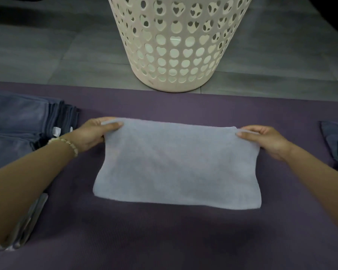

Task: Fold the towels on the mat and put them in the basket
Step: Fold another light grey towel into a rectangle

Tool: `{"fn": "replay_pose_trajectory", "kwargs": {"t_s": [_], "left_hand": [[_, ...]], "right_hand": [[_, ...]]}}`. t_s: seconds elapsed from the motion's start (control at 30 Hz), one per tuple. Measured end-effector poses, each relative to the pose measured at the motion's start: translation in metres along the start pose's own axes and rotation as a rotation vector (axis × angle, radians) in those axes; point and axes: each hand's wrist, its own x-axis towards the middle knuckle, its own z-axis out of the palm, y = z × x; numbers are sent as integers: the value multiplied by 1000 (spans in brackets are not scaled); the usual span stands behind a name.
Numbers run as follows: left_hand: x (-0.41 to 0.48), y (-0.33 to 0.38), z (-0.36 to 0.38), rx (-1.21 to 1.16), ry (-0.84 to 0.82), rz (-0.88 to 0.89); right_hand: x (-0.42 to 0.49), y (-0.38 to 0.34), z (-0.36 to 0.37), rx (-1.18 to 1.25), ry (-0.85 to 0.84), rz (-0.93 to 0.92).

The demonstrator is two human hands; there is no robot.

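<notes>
A light grey towel (176, 164) lies spread in the middle of the purple mat (164, 236), its far edge lifted slightly. My left hand (95, 134) pinches the towel's far left corner, thumb on top. My right hand (265, 140) pinches the far right corner the same way. A cream plastic basket (176, 45) with heart-shaped holes stands on the floor just beyond the mat's far edge, straight ahead of the towel. Its rim is out of view.
A stack of dark blue towels (21, 121) lies on the mat at the left. Pale folded cloth (25, 225) shows under my left forearm. Another dark towel (337, 145) with a white tag lies at the right edge. Grey tiled floor (47, 51) surrounds the basket.
</notes>
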Motion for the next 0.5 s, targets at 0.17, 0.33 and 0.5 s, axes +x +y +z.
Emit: {"fn": "replay_pose_trajectory", "kwargs": {"t_s": [0.17,0.33,0.5], "left_hand": [[20,-43,17,95,363,-48],[30,-47,14,77,484,49],[39,-48,16,55,513,5]], "right_hand": [[20,31,23,95,221,128],[25,35,27,110,394,29],[35,25,31,93,455,42]]}}
